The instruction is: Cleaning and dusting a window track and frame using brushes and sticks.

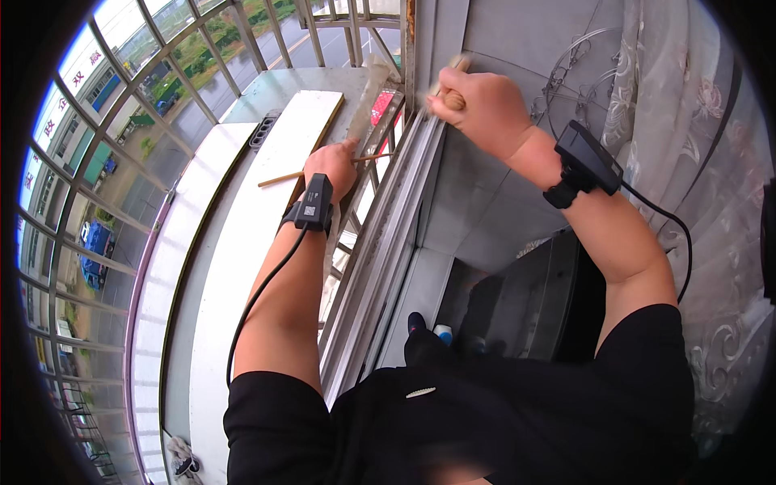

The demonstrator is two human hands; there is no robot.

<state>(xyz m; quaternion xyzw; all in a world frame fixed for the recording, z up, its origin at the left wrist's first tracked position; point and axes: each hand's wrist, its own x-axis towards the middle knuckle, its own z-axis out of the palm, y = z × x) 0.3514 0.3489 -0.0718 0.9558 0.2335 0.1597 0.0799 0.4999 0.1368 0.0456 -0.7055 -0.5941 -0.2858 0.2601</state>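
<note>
My right hand (485, 106) is closed around a wooden-handled tool (453, 100), seemingly a brush, at the far end of the window's metal sliding track (388, 224). Its working end is blurred, so I cannot tell whether it touches the track. My left hand (332, 168) grips a thin wooden stick (280, 179) that lies crosswise and sticks out on both sides. One end, reddish brown, points toward the track. Beneath that hand is the edge of a long white board (254, 224) on the outer ledge.
Metal security bars (130, 79) enclose the ledge on the left. A second white board (182, 242) lies beside the first. Lace curtains (652, 121) hang at right, near wire hangers (561, 79). A dark glossy surface (515, 303) stands below. Cables run from both wrist devices.
</note>
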